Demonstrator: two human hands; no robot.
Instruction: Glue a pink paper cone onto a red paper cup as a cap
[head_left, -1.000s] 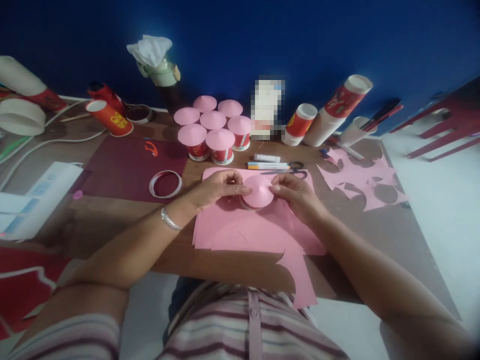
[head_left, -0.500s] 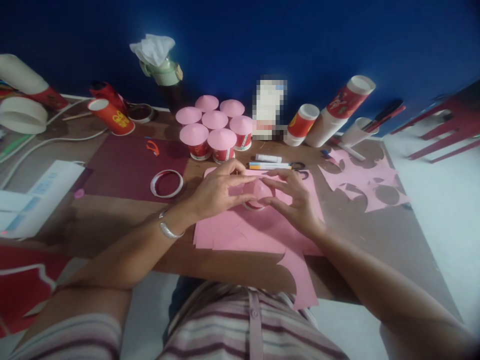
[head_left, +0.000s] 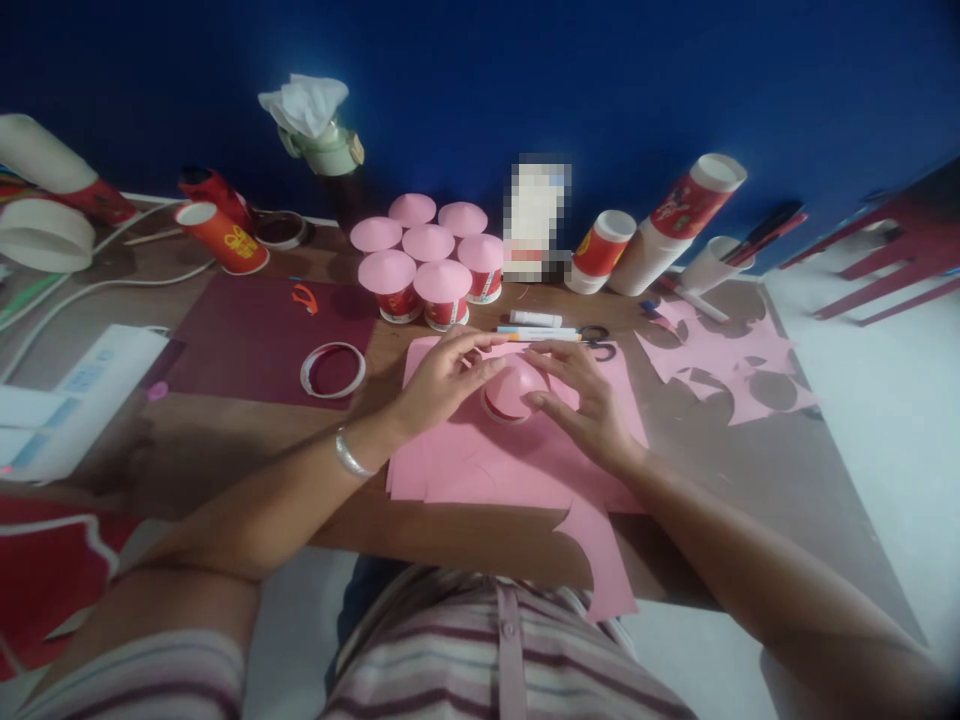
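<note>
A pink paper cone [head_left: 520,388] sits like a roof on a short red cup section with a white rim, standing on a stack of pink paper sheets [head_left: 465,465]. At its left side is my left hand [head_left: 448,378], fingers stretched and spread, thumb tip close to the cone's edge; whether it touches I cannot tell. My right hand [head_left: 589,400] curves about the right side, thumb and fingertips against the cone. Behind them stands a group of several red cups with pink cone tops [head_left: 427,243]. The markers [head_left: 536,333] lie just beyond my fingers, beside black-handled scissors [head_left: 598,340].
Cut pink scraps [head_left: 739,360] lie at right, and another strip [head_left: 600,560] overhangs the front edge. A white ring [head_left: 332,370] rests on a dark red sheet [head_left: 255,345] at left. Stacked paper cups [head_left: 679,215], a pen cup [head_left: 712,265] and a bottle [head_left: 330,150] line the wall.
My left hand has drawn back a little to the left with its fingers loosened, so more of the cone shows. My right hand stays nearly in place at the cone.
</note>
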